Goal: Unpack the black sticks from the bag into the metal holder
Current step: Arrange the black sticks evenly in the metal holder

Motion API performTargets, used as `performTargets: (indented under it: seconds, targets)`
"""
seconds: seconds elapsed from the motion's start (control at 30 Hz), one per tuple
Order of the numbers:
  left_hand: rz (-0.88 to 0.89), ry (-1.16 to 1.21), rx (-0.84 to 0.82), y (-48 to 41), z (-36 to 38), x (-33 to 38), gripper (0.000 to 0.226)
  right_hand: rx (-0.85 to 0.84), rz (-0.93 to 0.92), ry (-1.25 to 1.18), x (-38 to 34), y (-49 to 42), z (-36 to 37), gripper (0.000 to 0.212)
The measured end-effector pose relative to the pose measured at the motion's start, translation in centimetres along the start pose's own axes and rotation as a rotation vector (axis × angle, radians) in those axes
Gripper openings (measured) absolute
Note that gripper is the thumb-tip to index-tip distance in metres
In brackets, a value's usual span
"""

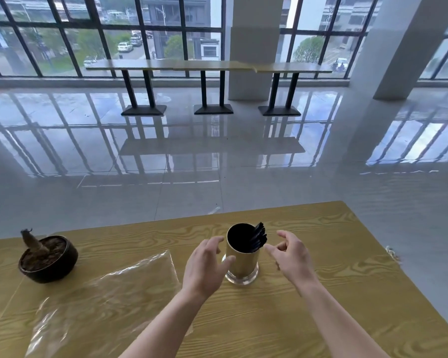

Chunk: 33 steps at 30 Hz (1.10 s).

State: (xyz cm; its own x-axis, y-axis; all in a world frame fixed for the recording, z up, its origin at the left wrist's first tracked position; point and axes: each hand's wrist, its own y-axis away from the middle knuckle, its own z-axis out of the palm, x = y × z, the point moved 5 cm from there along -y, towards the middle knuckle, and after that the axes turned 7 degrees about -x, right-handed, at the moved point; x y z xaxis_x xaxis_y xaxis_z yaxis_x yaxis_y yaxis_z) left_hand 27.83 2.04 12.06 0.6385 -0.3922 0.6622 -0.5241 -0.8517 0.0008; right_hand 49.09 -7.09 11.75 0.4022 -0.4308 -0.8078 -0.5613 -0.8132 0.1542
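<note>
Black sticks point(259, 237) stand bundled inside the metal holder point(241, 262), leaning against its right inner wall, their tips rising above the rim on that side. Holder: cylindrical, brass-toned body on a wider polished base, upright on the wood-grain table point(321, 293), roughly centre of the near tabletop. Its interior reads dark; how deep the sticks sit cannot be determined.

Left hand point(204, 267): open, fingers spread and lightly curled, positioned at the holder's left side. The thumb tip lies at or against the holder's wall; actual contact cannot be confirmed. Nothing is held.

Right hand point(291, 257): open, fingers loosely curled, positioned just right of the holder and the stick tips, apart from both. Nothing is held.

Clear plastic bag point(106, 293): lying flat and crumpled on the table, left of the left forearm, partly under it. No contents can be made out in it.

Dark round bowl point(48, 259): at the table's left, well apart from the holder, containing brown fibrous matter with a stub-like piece protruding upward.

Background: glossy tiled floor, a row of long tables before large windows.
</note>
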Motion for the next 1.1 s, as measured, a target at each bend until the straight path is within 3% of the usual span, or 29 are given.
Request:
performTargets:
  seconds: [0.17,0.27,0.4,0.6,0.8,0.87,0.97,1.03,1.1]
  targets:
    - [0.045,-0.088,-0.138,-3.6,1.3,2.7,0.071,-0.158,0.033,0.084,0.0,-2.2,0.7,0.094]
    - [0.046,-0.176,-0.271,-4.7,2.7,3.4,0.064,-0.277,0.067,0.037,0.4,-3.2,1.2,0.108]
    - [0.023,-0.139,-0.265,-5.2,3.8,2.9,0.044,-0.290,0.030,0.010,1.2,-4.0,1.7,0.094]
    - [-0.052,0.069,-0.152,-5.6,3.3,1.4,0.052,-0.238,-0.019,-0.156,1.6,-4.9,2.3,0.069]
    - [0.030,0.032,-0.174,-6.1,3.5,1.7,0.051,-0.467,0.046,-0.608,2.0,-6.1,2.6,0.047]
    - [0.055,0.004,-0.222,-6.3,4.0,2.3,0.055,-0.510,0.040,-0.561,1.9,-6.5,2.3,0.060]
    - [0.047,-0.056,-0.207,-7.2,3.9,2.8,0.063,-0.519,-0.029,-0.233,0.9,-6.9,1.7,0.074]
    - [0.024,-0.124,-0.178,-8.3,3.4,2.4,0.081,-0.570,-0.048,-0.041,0.5,-6.9,2.0,0.098]
    - [-0.029,-0.089,-0.271,-9.2,3.5,1.6,0.103,-0.555,-0.027,0.093,0.6,-7.1,2.6,0.129]
